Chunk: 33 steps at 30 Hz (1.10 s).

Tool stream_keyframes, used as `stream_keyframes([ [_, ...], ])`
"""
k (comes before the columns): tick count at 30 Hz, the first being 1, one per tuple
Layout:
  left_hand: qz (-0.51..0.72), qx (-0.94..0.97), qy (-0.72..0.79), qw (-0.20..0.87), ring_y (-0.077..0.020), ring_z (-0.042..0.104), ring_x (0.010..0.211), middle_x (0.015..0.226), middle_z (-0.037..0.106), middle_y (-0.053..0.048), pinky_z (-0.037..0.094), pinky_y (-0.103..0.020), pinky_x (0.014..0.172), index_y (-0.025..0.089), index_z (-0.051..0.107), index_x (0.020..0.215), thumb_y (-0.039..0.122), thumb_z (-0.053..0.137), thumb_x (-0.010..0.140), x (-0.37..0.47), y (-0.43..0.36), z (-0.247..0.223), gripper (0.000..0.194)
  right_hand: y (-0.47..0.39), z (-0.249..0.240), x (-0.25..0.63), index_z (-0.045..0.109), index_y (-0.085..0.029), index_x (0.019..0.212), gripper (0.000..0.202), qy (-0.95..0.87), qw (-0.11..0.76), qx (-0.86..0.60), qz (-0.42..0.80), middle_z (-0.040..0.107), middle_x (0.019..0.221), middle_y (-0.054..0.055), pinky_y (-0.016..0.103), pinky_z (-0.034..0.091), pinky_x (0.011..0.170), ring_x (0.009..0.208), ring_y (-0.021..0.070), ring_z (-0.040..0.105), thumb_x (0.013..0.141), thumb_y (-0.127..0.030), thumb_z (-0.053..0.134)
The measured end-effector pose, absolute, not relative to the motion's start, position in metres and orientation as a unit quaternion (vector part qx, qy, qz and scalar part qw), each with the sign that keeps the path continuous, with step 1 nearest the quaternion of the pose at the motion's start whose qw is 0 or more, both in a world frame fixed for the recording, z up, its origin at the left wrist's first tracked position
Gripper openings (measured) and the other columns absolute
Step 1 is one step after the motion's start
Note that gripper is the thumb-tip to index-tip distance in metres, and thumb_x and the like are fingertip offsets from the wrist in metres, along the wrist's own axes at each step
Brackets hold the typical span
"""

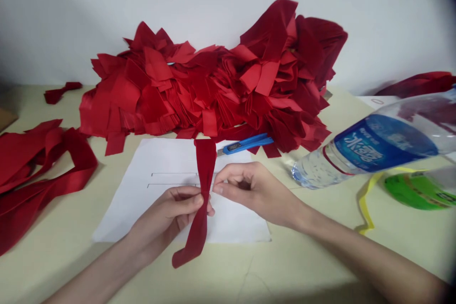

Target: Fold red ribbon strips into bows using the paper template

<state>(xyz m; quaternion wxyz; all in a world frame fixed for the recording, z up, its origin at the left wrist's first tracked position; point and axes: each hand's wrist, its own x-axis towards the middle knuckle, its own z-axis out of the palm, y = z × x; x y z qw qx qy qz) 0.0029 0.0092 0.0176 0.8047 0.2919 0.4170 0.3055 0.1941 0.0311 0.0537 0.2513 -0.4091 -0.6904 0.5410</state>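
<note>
Left hand pinches a red ribbon over the white paper

My left hand (178, 206) is grasping the red ribbon (205, 171) around its middle, thumb on the near face and fingertips showing past its right edge. My right hand (254, 190) is just to the right, thumb and forefinger brought together beside the ribbon; from my view I cannot tell whether a fine thread sits between those tips. The ribbon narrows at the grip, its far end reaching toward the far edge of the white paper (124, 209) and its near end bending left.

Under both hands, the paper lies on the tabletop (302, 266), with thin ruled lines drawn on it. The blue cutter (249, 143) is at the paper's far right, blade pointing left toward the ribbon. Beyond it, a wide heap of red ribbon pieces (210, 90) spreads in front of the pale wall (178, 0).

On the left I have long loose ribbons (76, 166), with a small red bow-shaped piece (62, 91) farther back. On the right, a clear bottle with a blue label (384, 142) appears tilted, near a green roll (420, 190) and a yellow strip (365, 204). More red fabric (420, 83) lies at the far right.
</note>
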Motion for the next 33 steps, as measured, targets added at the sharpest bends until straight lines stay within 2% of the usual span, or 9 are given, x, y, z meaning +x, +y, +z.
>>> stream_keyframes([
  [5, 0.312, 0.310, 0.435, 0.786, -0.0082, 0.052, 0.059, 0.071, 0.069, -0.002, 0.038, -0.019, 0.056, 0.017, 0.072, 0.076, 0.027, 0.069, 0.073, 0.002, 0.008, 0.017, 0.011, 0.031, 0.058, 0.193, 0.061, -0.013, 0.077, 0.021, -0.686, 0.241, -0.407, 0.552, 0.030, 0.053, -0.007, 0.020, 0.019, 0.042, 0.048, 0.0047, 0.023, 0.087, -0.026, 0.049],
  [12, 0.334, 0.317, 0.456, 0.762, -0.0070, 0.049, 0.056, 0.072, 0.068, 0.000, 0.036, -0.020, 0.056, 0.017, 0.071, 0.070, 0.026, 0.067, 0.074, 0.004, 0.008, 0.022, 0.011, 0.034, 0.064, 0.195, 0.051, -0.014, 0.065, 0.024, -0.663, 0.265, -0.421, 0.560, 0.024, 0.053, -0.007, 0.020, 0.017, 0.042, 0.047, 0.0047, 0.020, 0.086, -0.025, 0.049],
  [19, 0.346, 0.288, 0.470, 0.759, -0.0088, 0.047, 0.054, 0.068, 0.065, -0.001, 0.036, -0.022, 0.054, 0.016, 0.070, 0.069, 0.026, 0.067, 0.072, 0.003, 0.008, 0.024, 0.011, 0.032, 0.054, 0.193, 0.057, -0.013, 0.077, 0.020, -0.654, 0.240, -0.416, 0.584, 0.028, 0.051, -0.008, 0.020, 0.017, 0.041, 0.046, 0.0046, 0.022, 0.086, -0.030, 0.051],
  [24, 0.348, 0.264, 0.465, 0.770, -0.0121, 0.051, 0.063, 0.070, 0.062, -0.001, 0.037, -0.022, 0.058, 0.017, 0.069, 0.071, 0.028, 0.065, 0.073, 0.001, 0.006, 0.024, 0.012, 0.035, 0.051, 0.192, 0.058, -0.013, 0.079, 0.020, -0.652, 0.247, -0.396, 0.598, 0.024, 0.048, -0.010, 0.020, 0.015, 0.040, 0.043, 0.0038, 0.020, 0.085, -0.032, 0.054],
  [27, 0.350, 0.265, 0.460, 0.772, -0.0128, 0.051, 0.066, 0.069, 0.060, -0.001, 0.038, -0.022, 0.060, 0.016, 0.067, 0.066, 0.026, 0.061, 0.073, 0.001, 0.006, 0.026, 0.013, 0.035, 0.050, 0.192, 0.059, -0.013, 0.075, 0.020, -0.658, 0.239, -0.389, 0.599, 0.022, 0.048, -0.010, 0.020, 0.014, 0.040, 0.043, 0.0037, 0.019, 0.083, -0.032, 0.056],
  [33, 0.336, 0.274, 0.434, 0.790, -0.0132, 0.048, 0.063, 0.064, 0.058, -0.002, 0.036, -0.023, 0.059, 0.015, 0.065, 0.059, 0.023, 0.059, 0.069, 0.004, 0.005, 0.027, 0.014, 0.034, 0.048, 0.191, 0.057, -0.014, 0.075, 0.024, -0.658, 0.216, -0.398, 0.601, 0.032, 0.051, -0.008, 0.020, 0.020, 0.043, 0.046, 0.0046, 0.025, 0.081, -0.037, 0.058],
])
